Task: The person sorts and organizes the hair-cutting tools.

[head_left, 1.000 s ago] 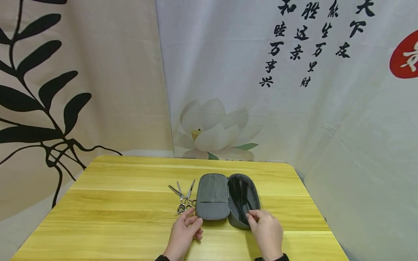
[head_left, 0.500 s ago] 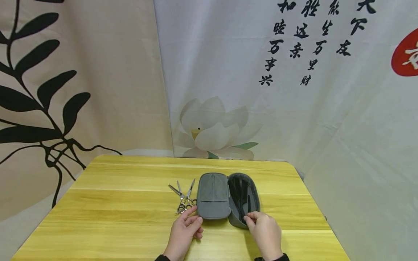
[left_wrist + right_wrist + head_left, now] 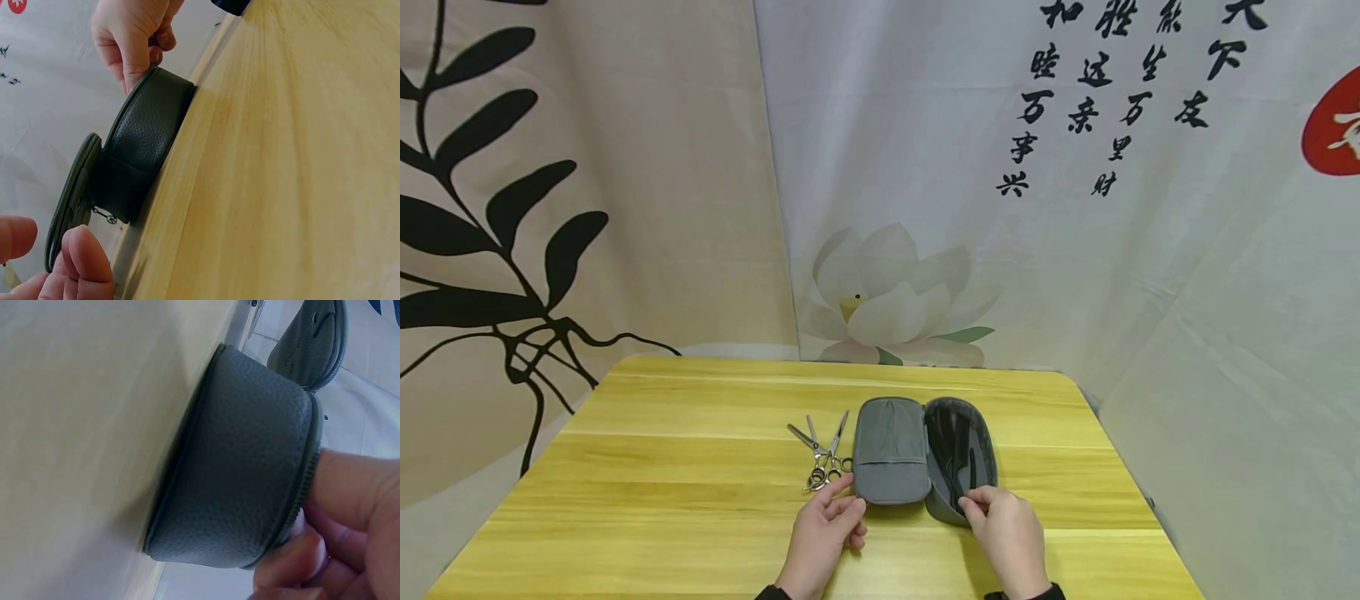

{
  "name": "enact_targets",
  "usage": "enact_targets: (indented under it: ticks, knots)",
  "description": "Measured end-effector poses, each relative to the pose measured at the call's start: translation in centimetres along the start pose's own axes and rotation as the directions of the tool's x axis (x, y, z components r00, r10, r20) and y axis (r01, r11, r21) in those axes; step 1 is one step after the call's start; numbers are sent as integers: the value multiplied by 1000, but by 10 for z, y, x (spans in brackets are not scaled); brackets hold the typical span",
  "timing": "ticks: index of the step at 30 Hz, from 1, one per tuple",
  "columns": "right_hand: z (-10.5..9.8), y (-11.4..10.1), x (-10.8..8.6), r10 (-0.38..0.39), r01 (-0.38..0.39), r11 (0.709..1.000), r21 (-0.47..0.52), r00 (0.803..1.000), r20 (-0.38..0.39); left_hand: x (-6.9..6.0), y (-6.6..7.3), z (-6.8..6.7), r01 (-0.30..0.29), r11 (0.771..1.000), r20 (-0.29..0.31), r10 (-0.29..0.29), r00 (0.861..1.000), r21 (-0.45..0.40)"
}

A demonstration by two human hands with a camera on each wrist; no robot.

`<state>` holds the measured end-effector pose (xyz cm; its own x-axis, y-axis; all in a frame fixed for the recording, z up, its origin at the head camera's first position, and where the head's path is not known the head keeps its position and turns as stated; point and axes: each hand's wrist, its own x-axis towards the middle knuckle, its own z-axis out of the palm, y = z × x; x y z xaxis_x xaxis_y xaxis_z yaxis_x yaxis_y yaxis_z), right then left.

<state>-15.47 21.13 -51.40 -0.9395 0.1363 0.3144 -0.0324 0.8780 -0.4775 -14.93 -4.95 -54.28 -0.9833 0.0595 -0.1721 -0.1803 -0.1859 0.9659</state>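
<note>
A grey zippered case (image 3: 940, 508) stands unfolded on the table, its pocketed lid (image 3: 891, 483) to the left. Dark things (image 3: 951, 433) lie in its deep half, partly hidden, their kind unclear. At the near rim my right hand (image 3: 1011, 537) pinches what looks like a thin black item (image 3: 973, 468); its fingertips partly hide it. My left hand (image 3: 820, 533) touches the lid's near left corner; in the left wrist view its fingers (image 3: 84, 265) meet the lid edge and the thumb stays a little apart. Steel haircutting scissors (image 3: 818, 454) lie left of the lid, blades spread.
The wooden table (image 3: 700, 517) has its far edge near a printed cloth backdrop (image 3: 910, 167). A zipper runs along the case rim, and a small metal pull (image 3: 105, 215) hangs by the hinge side.
My right hand has shifted slightly left and down along the case's near end. The lid has moved a few pixels right. My left hand has barely moved.
</note>
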Motion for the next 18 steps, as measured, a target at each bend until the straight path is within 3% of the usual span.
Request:
enact_targets:
  ticks: [18]
  knots:
    - [0,0,0,11,-11,999,33,1000,16,2,-1,1,4,1000,-8,-4,1000,16]
